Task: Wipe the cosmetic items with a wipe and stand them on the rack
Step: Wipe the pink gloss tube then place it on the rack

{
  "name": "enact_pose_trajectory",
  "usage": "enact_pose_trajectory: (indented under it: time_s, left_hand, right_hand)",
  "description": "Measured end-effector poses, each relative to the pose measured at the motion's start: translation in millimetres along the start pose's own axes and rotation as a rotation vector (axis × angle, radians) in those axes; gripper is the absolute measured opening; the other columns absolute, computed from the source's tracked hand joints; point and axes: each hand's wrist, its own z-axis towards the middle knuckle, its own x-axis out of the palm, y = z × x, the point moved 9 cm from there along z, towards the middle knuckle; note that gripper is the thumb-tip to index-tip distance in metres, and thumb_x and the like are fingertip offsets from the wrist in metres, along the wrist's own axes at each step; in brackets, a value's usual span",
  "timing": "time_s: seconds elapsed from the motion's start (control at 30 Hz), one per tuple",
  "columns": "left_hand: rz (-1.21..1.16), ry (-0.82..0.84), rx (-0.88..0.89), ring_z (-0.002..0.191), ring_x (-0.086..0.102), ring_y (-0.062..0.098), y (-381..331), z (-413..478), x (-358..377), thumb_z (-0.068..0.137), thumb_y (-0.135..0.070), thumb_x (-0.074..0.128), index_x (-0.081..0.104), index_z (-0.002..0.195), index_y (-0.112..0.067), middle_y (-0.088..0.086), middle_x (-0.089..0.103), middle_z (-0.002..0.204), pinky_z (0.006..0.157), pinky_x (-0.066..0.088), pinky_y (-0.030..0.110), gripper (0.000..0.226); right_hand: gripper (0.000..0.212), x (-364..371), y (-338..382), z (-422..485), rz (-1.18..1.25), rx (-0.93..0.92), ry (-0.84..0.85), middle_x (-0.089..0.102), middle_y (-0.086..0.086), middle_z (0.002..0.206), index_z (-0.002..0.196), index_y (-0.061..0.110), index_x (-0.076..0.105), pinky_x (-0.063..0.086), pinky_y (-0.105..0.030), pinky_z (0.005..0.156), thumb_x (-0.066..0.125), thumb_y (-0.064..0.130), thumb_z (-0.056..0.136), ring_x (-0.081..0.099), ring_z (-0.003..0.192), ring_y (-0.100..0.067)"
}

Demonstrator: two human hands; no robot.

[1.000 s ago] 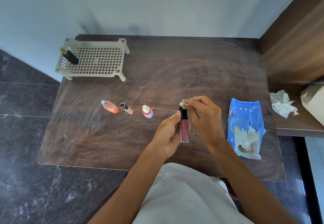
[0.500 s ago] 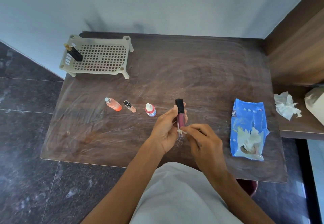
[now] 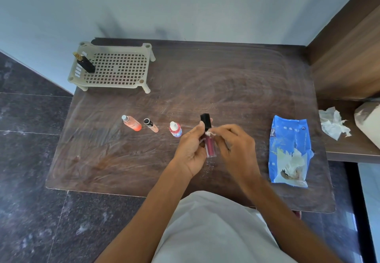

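Note:
My left hand [image 3: 191, 149] grips a lip gloss tube [image 3: 209, 146] with a black cap and dark pink body, held upright above the middle of the table. My right hand [image 3: 234, 145] pinches a small white wipe [image 3: 208, 132] against the tube just below the cap. A beige grid rack [image 3: 117, 67] stands at the table's far left, with a black bottle with a gold top [image 3: 84, 63] on its left end. On the table left of my hands lie an orange bottle [image 3: 132, 123], a small peach tube [image 3: 151, 126] and a red and white dropper bottle [image 3: 175, 129].
A blue wipes pack [image 3: 289, 149] lies open on the right of the brown table [image 3: 236, 81]. A crumpled used wipe [image 3: 333, 123] and a white bag [image 3: 368, 118] sit on a lower wooden shelf at the right. Dark tiled floor lies to the left.
My right hand has slid the wipe from the cap down the tube's lower body and back up to just below the cap. My left hand keeps hold of the tube.

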Motion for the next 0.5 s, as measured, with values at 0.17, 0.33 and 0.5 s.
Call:
enact_pose_trajectory:
  time_s: [0.17, 0.33, 0.5]
  left_hand:
    - [-0.078, -0.040, -0.014, 0.078, 0.060, 0.017, 0.3, -0.6, -6.8, 0.104, -0.020, 0.050, 0.065, 0.116, 0.000, 0.011, 0.062, 0.088, 0.074, 0.059, 0.030, 0.028]
    - [-0.082, -0.004, -0.001, 0.083, 0.070, 0.019, 2.4, -1.9, -3.1, 0.104, -0.018, 0.048, 0.056, 0.128, 0.004, 0.014, 0.069, 0.096, 0.086, 0.060, 0.036, 0.033]
    - [-0.035, 0.055, 0.044, 0.090, 0.074, 0.021, -0.4, -3.6, 4.7, 0.105, -0.016, 0.048, 0.055, 0.125, -0.002, 0.013, 0.075, 0.103, 0.091, 0.058, 0.038, 0.025]
  right_hand:
    - [0.023, -0.2, 5.0, -36.9, 0.015, -0.010, 0.014, 0.069, -0.004, 0.094, 0.103, 0.008, 0.077, 0.050, -0.016, 0.074, 0.077, 0.000, 0.081, 0.065, 0.081, -0.015]
    - [0.020, -8.9, 2.5, -44.5, 0.060, 0.053, 0.020, 0.069, 0.002, 0.092, 0.099, 0.013, 0.079, 0.042, -0.003, 0.078, 0.077, 0.002, 0.082, 0.064, 0.080, -0.009]
    - [0.015, -22.7, -5.9, -37.9, 0.158, 0.172, -0.047, 0.070, 0.006, 0.092, 0.097, 0.017, 0.079, 0.040, -0.001, 0.079, 0.076, 0.009, 0.085, 0.062, 0.086, 0.000]
